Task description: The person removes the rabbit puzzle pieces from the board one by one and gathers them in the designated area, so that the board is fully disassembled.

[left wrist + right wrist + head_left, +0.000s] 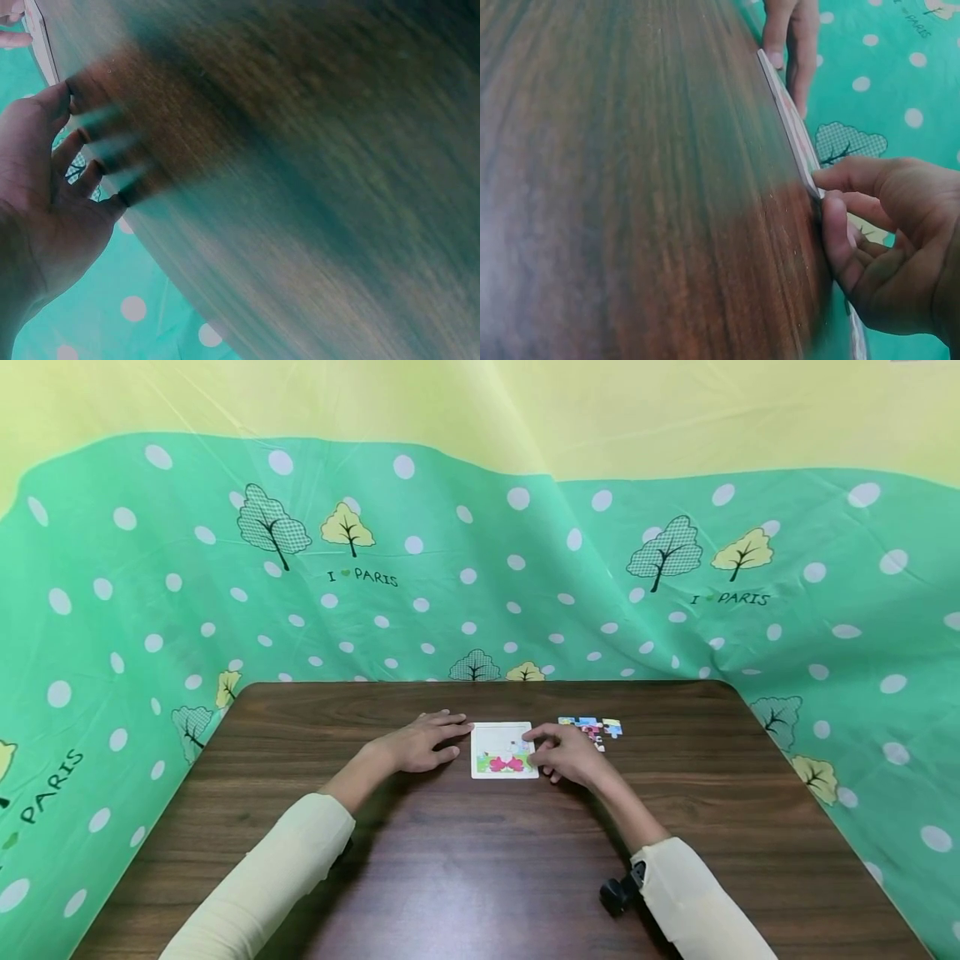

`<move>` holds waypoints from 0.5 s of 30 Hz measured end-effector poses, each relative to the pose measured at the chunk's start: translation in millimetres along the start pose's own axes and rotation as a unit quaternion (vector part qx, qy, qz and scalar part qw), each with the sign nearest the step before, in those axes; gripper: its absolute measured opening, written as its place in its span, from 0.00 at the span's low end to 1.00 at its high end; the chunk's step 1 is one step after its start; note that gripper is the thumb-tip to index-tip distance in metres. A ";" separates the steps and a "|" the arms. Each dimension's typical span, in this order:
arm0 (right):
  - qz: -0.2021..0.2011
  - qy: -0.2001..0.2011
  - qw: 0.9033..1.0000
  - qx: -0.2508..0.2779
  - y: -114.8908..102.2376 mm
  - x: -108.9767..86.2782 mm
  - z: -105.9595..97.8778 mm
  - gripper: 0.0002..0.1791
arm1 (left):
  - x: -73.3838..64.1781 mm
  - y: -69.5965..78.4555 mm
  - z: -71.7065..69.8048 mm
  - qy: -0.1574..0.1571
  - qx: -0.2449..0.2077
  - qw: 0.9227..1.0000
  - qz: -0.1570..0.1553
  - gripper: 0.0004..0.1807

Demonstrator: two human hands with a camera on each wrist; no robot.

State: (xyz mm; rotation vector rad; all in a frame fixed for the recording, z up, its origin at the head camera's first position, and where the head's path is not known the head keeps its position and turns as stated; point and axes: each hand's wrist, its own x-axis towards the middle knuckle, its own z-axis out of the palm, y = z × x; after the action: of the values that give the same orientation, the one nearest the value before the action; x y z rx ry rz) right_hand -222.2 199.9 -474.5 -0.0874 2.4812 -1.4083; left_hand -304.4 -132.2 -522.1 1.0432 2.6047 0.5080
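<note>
A square, white-framed jigsaw puzzle board (504, 775) lies flat on the table, its lower part filled with a green and pink picture and its upper part pale. My left hand (424, 742) rests at the board's left side, fingers spread and fingertips right at the frame. Over the right side, my right hand (567, 753) bends its thumb and index finger around a small pale puzzle piece (525, 747), mostly covered by the fingers. The right wrist view has that hand's fingertips (821, 180) low at the edge of the thin board (791, 124).
Several loose puzzle pieces (588, 724) lie just beyond my right hand, one piece (612, 727) a little apart on the right. The dark wooden table (480, 860) ends at a green dotted cloth (420, 635) behind and at both sides.
</note>
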 end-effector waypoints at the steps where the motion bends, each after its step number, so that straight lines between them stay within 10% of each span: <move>1: 0.002 0.001 1.000 -0.003 -0.7 0.2 0.1 0.24 | -0.2 -0.2 0.0 0.000 -0.001 1.000 0.000 0.34; 15: 0.021 -0.003 1.000 0.022 -6.2 3.9 -0.1 0.22 | -0.7 2.3 -1.7 -0.004 -0.004 1.000 0.002 0.34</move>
State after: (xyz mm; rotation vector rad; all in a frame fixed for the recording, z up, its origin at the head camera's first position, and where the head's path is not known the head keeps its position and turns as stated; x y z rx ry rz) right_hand -226.5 196.0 -470.0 -0.0305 2.4313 -1.4420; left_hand -303.2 -131.4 -519.5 1.0465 2.5928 0.5134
